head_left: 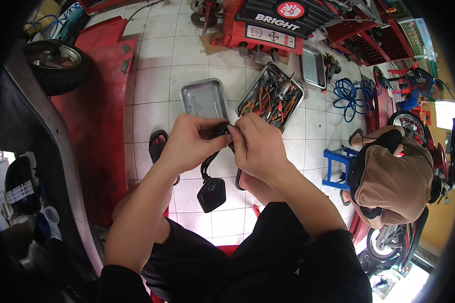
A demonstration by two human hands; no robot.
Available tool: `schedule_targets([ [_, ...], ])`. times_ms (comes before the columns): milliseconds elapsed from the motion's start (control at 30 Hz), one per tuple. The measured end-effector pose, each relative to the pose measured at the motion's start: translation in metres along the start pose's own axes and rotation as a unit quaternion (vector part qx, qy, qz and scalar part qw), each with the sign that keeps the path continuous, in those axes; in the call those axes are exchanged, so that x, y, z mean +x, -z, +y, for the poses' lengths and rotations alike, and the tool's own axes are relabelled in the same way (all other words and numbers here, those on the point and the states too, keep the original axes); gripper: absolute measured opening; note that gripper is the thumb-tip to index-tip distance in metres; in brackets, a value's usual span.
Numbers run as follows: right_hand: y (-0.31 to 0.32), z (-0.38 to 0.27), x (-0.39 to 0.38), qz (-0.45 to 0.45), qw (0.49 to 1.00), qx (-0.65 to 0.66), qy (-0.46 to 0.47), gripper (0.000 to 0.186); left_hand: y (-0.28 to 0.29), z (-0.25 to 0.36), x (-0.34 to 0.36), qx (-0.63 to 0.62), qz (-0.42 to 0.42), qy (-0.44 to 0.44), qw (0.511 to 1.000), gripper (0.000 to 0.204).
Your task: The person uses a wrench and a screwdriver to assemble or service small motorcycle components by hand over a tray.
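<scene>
A black motorcycle mirror (pixel 211 195) hangs below my hands, its curved stem running up to them. The fingers of my left hand (pixel 197 140) are closed around the upper end of the stem, by a dark part mostly hidden between both hands. My right hand (pixel 258 141) pinches at that same spot with thumb and forefinger; what it grips there is too small and covered to make out. Just beyond the hands lies a grey metal tray (pixel 187 93) with a wrench (pixel 216 108) in it. Right of it, a second tray (pixel 299 101) is full of pliers and other hand tools (pixel 275 98).
A red lift platform (pixel 93 121) carrying a wheel (pixel 58 63) runs along the left. A red machine (pixel 268 30) stands ahead on the tiled floor (pixel 156 81). To the right are a coiled blue hose (pixel 350 93), a blue stool (pixel 337 166) and a crouching person (pixel 397 177) by motorcycles.
</scene>
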State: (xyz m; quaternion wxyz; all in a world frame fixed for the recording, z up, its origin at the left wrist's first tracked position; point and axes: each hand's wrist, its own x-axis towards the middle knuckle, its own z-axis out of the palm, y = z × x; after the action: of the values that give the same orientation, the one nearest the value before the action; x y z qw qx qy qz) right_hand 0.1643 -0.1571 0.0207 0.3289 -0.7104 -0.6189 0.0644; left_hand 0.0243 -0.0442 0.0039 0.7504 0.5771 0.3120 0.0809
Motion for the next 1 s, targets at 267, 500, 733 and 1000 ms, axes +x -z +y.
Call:
schedule_targets([
  [267,0.018,-0.004,0.008,-0.086,0.978,-0.123,0.142,0.017,0.01,0.011,-0.007,-0.063,-0.044,0.042,0.996,0.037],
  [500,0.03,0.002,0.018,-0.105,0.96,-0.086,0.244,0.013,0.017,0.008,-0.006,-0.108,-0.14,0.034,0.984,0.037],
  [733,0.034,0.016,0.013,-0.167,0.96,0.029,0.224,0.033,0.012,0.004,-0.002,-0.089,-0.166,0.093,0.978,0.04],
  [1000,0.023,0.01,0.003,-0.108,0.986,-0.105,0.076,0.022,0.0,0.003,-0.001,-0.092,-0.078,0.074,0.99,0.035],
])
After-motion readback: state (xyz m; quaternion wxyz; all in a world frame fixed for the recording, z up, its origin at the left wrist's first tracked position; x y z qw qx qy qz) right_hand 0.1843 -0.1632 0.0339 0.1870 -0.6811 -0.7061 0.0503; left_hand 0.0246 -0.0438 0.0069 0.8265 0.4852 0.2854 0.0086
